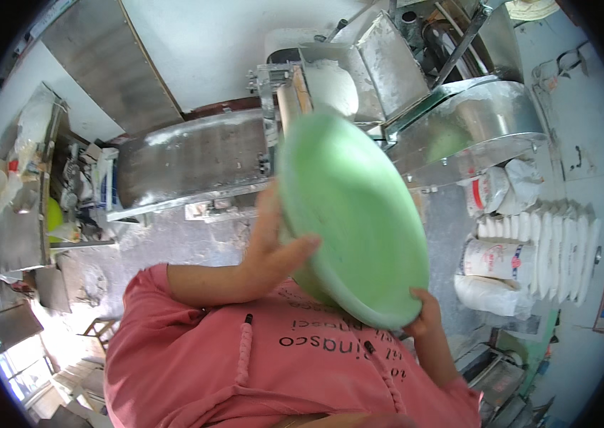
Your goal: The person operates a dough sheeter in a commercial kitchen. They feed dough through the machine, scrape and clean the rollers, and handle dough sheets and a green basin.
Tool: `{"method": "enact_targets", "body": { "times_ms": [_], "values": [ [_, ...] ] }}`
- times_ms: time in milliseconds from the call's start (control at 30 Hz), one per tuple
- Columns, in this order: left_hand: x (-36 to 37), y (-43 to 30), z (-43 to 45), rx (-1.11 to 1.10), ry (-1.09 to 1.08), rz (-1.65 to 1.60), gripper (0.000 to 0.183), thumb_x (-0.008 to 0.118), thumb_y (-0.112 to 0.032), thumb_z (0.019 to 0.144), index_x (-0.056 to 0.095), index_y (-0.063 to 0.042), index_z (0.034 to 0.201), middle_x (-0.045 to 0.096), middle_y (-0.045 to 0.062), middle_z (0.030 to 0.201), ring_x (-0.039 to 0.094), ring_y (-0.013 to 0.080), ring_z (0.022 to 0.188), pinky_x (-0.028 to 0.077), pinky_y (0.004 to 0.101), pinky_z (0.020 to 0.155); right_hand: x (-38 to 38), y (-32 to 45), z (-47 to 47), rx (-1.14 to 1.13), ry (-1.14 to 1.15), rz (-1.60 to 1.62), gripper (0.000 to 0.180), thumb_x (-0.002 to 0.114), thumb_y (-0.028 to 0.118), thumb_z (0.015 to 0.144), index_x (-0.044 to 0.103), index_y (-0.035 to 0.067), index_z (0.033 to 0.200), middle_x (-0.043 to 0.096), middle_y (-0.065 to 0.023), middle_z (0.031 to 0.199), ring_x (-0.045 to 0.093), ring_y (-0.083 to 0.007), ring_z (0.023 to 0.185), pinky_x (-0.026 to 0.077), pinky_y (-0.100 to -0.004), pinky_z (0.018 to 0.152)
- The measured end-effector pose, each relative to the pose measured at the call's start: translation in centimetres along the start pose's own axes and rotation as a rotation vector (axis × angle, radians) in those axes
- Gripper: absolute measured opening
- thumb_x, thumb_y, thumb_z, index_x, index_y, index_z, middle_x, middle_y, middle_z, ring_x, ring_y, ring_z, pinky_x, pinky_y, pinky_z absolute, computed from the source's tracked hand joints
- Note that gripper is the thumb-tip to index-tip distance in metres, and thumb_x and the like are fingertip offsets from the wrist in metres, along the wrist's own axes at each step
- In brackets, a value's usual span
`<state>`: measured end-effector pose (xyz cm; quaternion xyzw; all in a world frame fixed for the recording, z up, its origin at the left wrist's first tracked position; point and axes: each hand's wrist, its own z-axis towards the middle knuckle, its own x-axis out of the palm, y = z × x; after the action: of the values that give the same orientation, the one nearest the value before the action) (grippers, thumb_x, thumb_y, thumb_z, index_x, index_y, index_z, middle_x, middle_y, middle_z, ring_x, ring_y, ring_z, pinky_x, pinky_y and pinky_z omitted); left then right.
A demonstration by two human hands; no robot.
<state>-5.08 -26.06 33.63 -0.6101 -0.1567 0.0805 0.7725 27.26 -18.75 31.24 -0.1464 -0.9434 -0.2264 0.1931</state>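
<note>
A large green plastic basin (361,219) is held tilted in front of my chest, its hollow turned partly up, and no contents show in it. My left hand (276,243) holds its left side, with the thumb at the rim and the fingers partly hidden and blurred. On the lower right rim, my right hand (424,315) grips with the thumb over the edge. Beyond the basin stands a metal machine with a roller section. Its metal hopper (387,64) holds a whitish mass (333,88) that looks like dough.
A long floury metal table (189,160) adjoins the machine on the left. A curved metal trough (489,115) stands at the upper right. Stacked white sacks (558,251) stand on the right. At the far left is a cluttered metal-topped bench (18,235).
</note>
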Motion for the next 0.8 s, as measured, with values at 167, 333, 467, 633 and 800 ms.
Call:
{"method": "enact_targets", "body": {
  "times_ms": [167,333,467,633,800],
  "values": [
    [10.3,7.8,6.1,-0.066,0.344,0.131,0.054,0.063,-0.017,0.073,0.043,0.001,0.12,0.045,0.018,0.119,0.041,0.0289,0.113,0.031,0.0367,0.097,-13.1,1.7,-6.9,-0.207,-0.277,0.143,0.047,0.051,0.01,0.072,0.043,-0.002,0.117,0.054,-0.0167,0.111,0.056,-0.033,0.097,0.048,-0.0479,0.08],
    [18.3,16.3,22.4,0.069,-0.194,0.923,0.063,0.061,-0.019,0.071,0.036,0.004,0.124,0.046,0.025,0.119,0.043,0.0367,0.112,0.035,0.0411,0.095,-26.9,3.8,-6.0,-0.404,-0.469,0.355,0.041,0.052,0.008,0.072,0.046,-0.001,0.111,0.055,-0.0135,0.108,0.056,-0.032,0.095,0.05,-0.0477,0.077],
    [21.0,19.4,28.8,-0.038,-0.362,1.068,0.041,0.051,-0.022,0.074,0.048,0.002,0.107,0.054,0.023,0.1,0.053,0.0383,0.094,0.042,0.0418,0.083,-40.4,6.4,-1.3,-0.534,-0.465,0.743,0.038,0.048,0.007,0.076,0.043,0.002,0.114,0.055,-0.0124,0.105,0.057,-0.0304,0.093,0.051,-0.045,0.074],
    [14.6,23.1,30.4,0.098,-0.59,1.259,0.03,0.057,-0.023,0.074,0.057,-0.001,0.094,0.062,0.02,0.087,0.058,0.0385,0.085,0.044,0.0428,0.074,-49.9,13.4,1.7,-0.547,-0.568,0.884,0.032,0.047,0.006,0.075,0.047,0.003,0.107,0.056,-0.0112,0.103,0.057,-0.0284,0.092,0.051,-0.0434,0.075],
    [8.5,26.9,25.9,-0.226,-1.043,1.099,0.032,0.051,-0.027,0.076,0.061,0.002,0.084,0.063,0.019,0.084,0.059,0.0349,0.081,0.043,0.0426,0.071,-54.3,28.9,3.5,-0.575,-0.564,0.773,0.028,0.047,0.004,0.078,0.048,0.003,0.105,0.055,-0.0102,0.099,0.057,-0.0251,0.086,0.05,-0.0366,0.069]
  ]
}}
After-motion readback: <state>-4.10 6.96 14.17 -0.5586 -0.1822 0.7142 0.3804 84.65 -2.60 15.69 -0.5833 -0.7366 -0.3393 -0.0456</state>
